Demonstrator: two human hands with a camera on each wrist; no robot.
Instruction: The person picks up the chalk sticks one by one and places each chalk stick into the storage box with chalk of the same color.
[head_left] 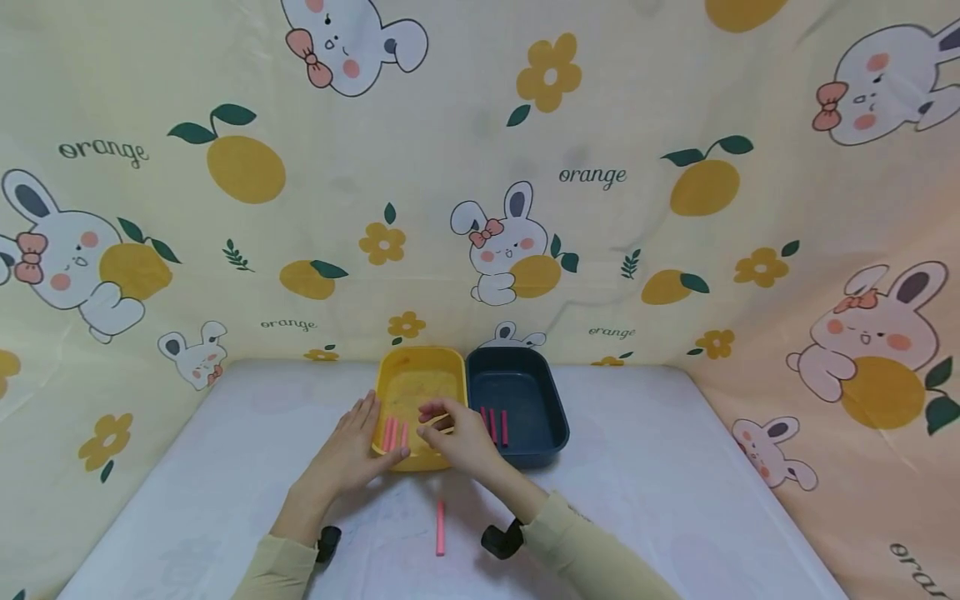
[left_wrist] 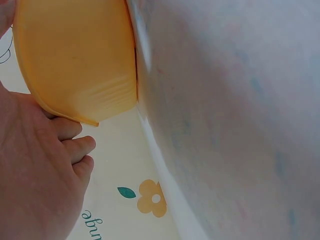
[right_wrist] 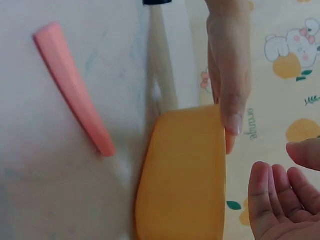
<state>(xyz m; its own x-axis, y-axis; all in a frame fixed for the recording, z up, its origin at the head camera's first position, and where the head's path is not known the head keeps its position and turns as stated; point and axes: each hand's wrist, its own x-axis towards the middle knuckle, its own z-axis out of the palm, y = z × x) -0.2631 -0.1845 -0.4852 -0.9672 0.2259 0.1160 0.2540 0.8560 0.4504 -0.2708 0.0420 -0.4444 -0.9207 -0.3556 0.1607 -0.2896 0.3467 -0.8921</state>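
My left hand (head_left: 348, 446) grips the near left corner of a yellow tray (head_left: 420, 367), with the thumb over the near rim and the fingers along the left side. Inside that tray, three pink chalk-like sticks (head_left: 393, 433) lie side by side near the left hand's thumb. Over the tray's right part hovers my right hand (head_left: 465, 437), its thumb and bent fingers apart and nothing between them, as the right wrist view also shows. A single pink stick (head_left: 440, 529) lies on the table in front of the tray; it appears large in the right wrist view.
A dark blue tray (head_left: 517, 358) stands against the yellow one on the right, with deeper pink sticks (head_left: 504, 429) in it, partly behind the right hand. Both trays sit at the back of a white-covered table (head_left: 637, 500), before a patterned cloth backdrop (head_left: 420, 158).
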